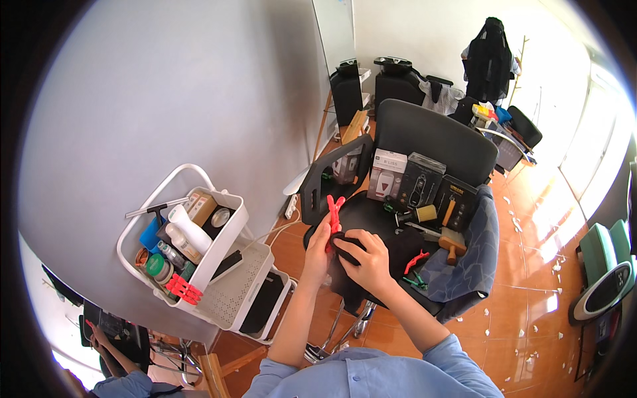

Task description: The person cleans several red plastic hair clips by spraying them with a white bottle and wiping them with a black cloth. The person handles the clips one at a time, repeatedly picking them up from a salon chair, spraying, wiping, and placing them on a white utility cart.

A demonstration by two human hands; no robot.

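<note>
My left hand (318,253) grips a red plastic hair clip (335,214), its forked end pointing up. My right hand (366,258) is closed around a black, dark-haired or cloth bundle (348,249), pressed near the clip's lower end; what exactly it is cannot be told. Dark material hangs below both hands, in front of the black salon chair (368,214). On the seat lie another red clip (416,260), green clips (417,282), a wooden-handled brush (452,245) and a pale-bristled brush (426,213). Several red clips (184,288) are fixed to the trolley's edge.
Boxed clippers and a boxed shaver (386,174) lean on the chair's backrest. A white trolley (231,303) with bottles stands at the left, below a grey wall. A patterned cloth (465,271) covers the right armrest. Further back, a person in black (489,64) stands near a doorway.
</note>
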